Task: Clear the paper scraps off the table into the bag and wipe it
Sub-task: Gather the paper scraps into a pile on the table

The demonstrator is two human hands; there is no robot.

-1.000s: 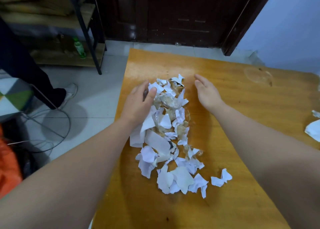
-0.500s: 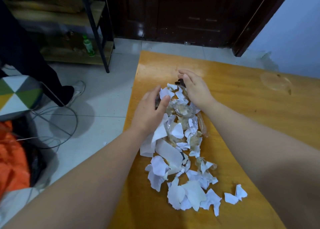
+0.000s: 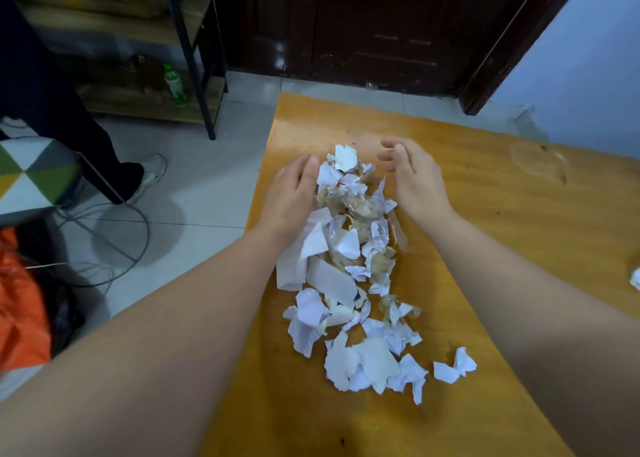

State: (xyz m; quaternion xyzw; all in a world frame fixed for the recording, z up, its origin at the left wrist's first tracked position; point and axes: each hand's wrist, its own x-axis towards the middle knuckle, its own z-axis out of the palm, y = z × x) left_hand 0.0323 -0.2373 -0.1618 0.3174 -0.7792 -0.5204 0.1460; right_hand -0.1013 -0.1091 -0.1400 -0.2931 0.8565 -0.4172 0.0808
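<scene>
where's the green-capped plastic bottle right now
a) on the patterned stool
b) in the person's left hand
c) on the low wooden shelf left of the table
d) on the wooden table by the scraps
c: the green-capped plastic bottle stands on the low wooden shelf beyond the tiled floor, apart from the orange wooden table.

Dark wooden door (image 3: pixel 374 27), pale blue wall (image 3: pixel 581 68), grey tiled floor (image 3: pixel 194 193), wooden shelf rack (image 3: pixel 145 100)

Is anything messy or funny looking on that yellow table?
Yes. Torn paper scraps lie heaped between both hands, a stray bit sits apart to the right, and a dull round smear marks the table.
</scene>
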